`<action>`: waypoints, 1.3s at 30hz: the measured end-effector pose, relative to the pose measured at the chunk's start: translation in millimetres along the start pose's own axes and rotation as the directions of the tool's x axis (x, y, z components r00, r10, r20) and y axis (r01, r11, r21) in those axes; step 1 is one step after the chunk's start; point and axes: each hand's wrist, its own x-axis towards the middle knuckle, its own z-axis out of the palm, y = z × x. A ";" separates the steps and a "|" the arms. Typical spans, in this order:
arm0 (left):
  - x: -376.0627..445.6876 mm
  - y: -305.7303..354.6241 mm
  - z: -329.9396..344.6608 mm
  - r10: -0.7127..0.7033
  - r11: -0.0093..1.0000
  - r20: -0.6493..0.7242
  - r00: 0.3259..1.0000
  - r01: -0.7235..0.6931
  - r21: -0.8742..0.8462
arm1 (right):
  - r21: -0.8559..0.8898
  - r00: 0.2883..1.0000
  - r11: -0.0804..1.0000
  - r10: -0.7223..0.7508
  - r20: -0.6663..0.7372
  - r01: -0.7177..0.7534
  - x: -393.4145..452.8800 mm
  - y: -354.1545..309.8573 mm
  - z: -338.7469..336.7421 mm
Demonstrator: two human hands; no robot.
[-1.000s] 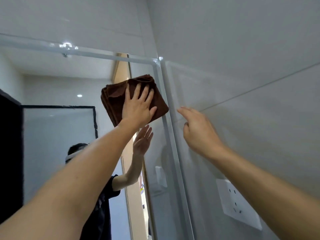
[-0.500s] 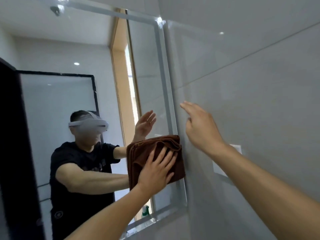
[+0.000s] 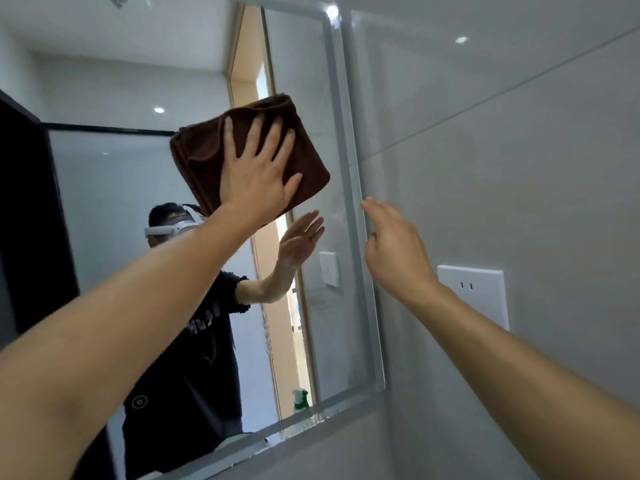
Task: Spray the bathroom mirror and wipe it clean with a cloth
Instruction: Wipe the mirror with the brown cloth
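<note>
The left hand (image 3: 254, 178) presses spread, straight fingers (image 3: 228, 136) flat on the folded brown cloth (image 3: 204, 161), high on the mirror (image 3: 104, 188). Beside the mirror's right frame, the right hand (image 3: 394, 251) holds nothing, fingers loosely extended.

Wall-mounted mirror (image 3: 322, 271) with a pale frame, carrying a folded brown cloth (image 3: 207, 157) pressed flat against the glass under the spread fingers (image 3: 256, 140) of the left hand (image 3: 254, 181). Beyond the fingertips, only the cloth's top fold; below the wrist, bare glass.
</note>
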 end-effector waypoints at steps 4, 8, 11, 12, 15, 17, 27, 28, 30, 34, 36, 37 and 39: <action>-27.9 55.7 9.5 -0.174 0.979 0.005 0.985 0.174 -0.105 | 0.025 0.999 0.999 0.034 0.001 -0.034 -12.5 7.2 12.7; -87.7 127.1 28.2 -0.099 0.969 0.045 0.994 0.106 -0.222 | 0.067 0.995 0.993 0.099 -0.008 -0.098 -34.1 14.8 22.5; -150.1 177.0 45.2 0.017 0.955 0.096 0.995 0.012 -0.296 | 0.069 0.990 0.988 0.140 -0.012 -0.139 -53.2 23.1 27.6; -170.6 190.2 51.9 0.062 0.949 0.115 0.991 -0.023 -0.313 | 0.076 0.988 0.986 0.153 -0.015 -0.151 -58.1 26.0 28.5; -224.2 216.7 67.3 0.198 0.929 0.203 0.959 -0.117 -0.351 | 0.089 0.984 0.981 0.175 -0.022 -0.173 -72.2 31.4 27.0; -252.7 223.5 72.7 0.291 0.916 0.258 0.921 -0.191 -0.352 | 0.082 0.984 0.981 0.178 -0.019 -0.175 -80.2 33.0 24.0; -307.4 158.3 65.2 0.555 0.826 0.286 0.781 -0.476 -0.301 | 0.075 0.979 0.977 0.200 0.033 -0.202 -104.8 28.5 14.8; -312.0 144.8 63.4 0.560 0.822 0.267 0.784 -0.487 -0.294 | 0.076 0.979 0.976 0.202 0.039 -0.205 -105.5 24.5 16.7; -323.5 114.9 59.1 0.565 0.819 0.244 0.788 -0.502 -0.278 | 0.086 0.978 0.975 0.204 0.041 -0.206 -107.4 14.4 22.3; -354.8 49.6 48.8 0.576 0.816 0.249 0.779 -0.530 -0.229 | 0.138 0.981 0.971 0.189 0.042 -0.193 -111.1 -13.3 42.4; -371.1 14.9 43.6 0.582 0.813 0.262 0.770 -0.549 -0.194 | 0.186 0.984 0.967 0.171 0.045 -0.177 -113.9 -31.8 57.2; -378.4 -2.3 40.4 0.585 0.811 0.272 0.764 -0.559 -0.172 | 0.205 0.986 0.965 0.158 0.052 -0.165 -115.9 -41.9 64.5; -392.4 -35.7 32.8 0.585 0.809 0.274 0.763 -0.574 -0.128 | 0.234 0.988 0.961 0.137 0.076 -0.151 -121.3 -60.6 78.8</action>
